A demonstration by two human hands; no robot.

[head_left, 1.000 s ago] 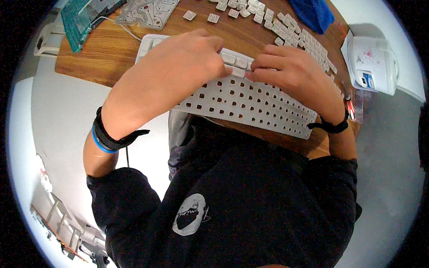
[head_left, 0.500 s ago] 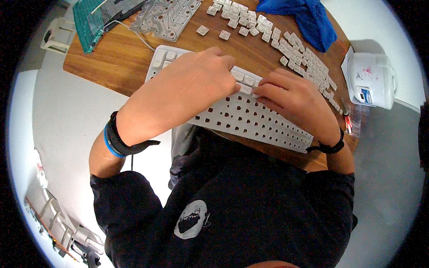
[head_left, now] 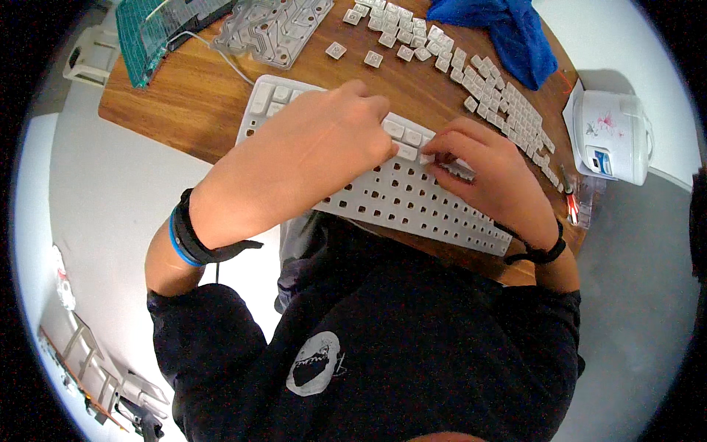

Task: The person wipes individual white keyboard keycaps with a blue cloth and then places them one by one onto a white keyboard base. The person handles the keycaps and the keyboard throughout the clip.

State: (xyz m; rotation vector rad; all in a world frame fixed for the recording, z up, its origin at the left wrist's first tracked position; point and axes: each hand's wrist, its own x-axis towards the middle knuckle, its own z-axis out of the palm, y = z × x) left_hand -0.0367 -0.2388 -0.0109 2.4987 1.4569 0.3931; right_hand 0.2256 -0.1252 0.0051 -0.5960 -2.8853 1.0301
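A white keyboard (head_left: 412,193) lies slanted at the table's near edge; its top row carries white keycaps, while most of the lower part shows bare square switch openings. My left hand (head_left: 335,136) rests over its upper left part, fingers curled in, the thumb against the keycaps. What those fingers hold, if anything, is hidden. My right hand (head_left: 501,173) is bent over the keyboard's upper right, thumb and fingers pinched on a small white keycap (head_left: 426,158) beside the row of fitted ones.
Many loose white keycaps (head_left: 508,110) spread across the wooden table (head_left: 177,110). At the back are a clear circuit sheet (head_left: 276,33), a green cutting mat (head_left: 132,48) and a blue cloth (head_left: 526,44). A white appliance (head_left: 611,132) and a red-handled tool (head_left: 572,206) are at right.
My right hand has lifted slightly and opened a gap between thumb and fingers, showing the keycap in its pinch. The left hand stays nearly in place.
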